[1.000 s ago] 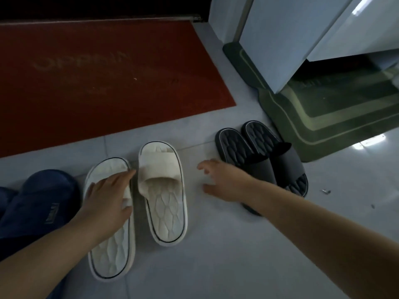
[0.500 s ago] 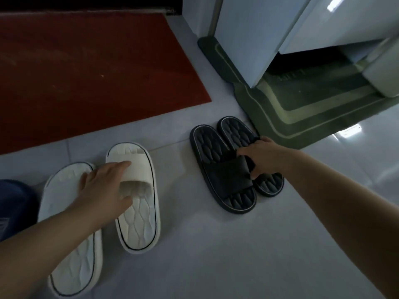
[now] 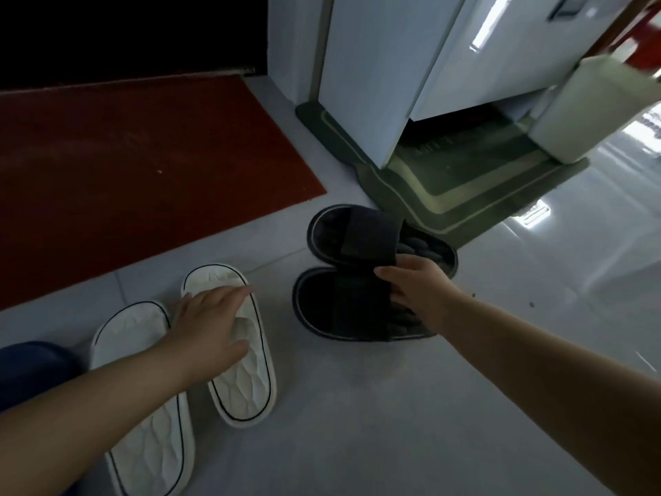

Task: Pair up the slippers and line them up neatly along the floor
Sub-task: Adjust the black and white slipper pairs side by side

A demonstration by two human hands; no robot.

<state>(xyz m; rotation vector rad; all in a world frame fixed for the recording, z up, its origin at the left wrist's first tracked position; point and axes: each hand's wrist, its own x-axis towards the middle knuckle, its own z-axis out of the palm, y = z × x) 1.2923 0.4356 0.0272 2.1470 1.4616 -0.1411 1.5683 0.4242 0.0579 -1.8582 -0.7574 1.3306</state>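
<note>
Right hand [image 3: 418, 295]: grips straps of black ribbed rubber slippers [image 3: 332, 309], long axes crosswise to cream quilted foam slippers [image 3: 246, 388] touched by flat, straight-fingered left hand [image 3: 211, 323].

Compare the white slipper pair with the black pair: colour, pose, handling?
The white pair is cream and points toward the red mat; the black pair is dark and lies crosswise. The left hand rests flat on the white pair; the right hand grips the black pair's strap. Shared: slides, each pair side by side.
</note>
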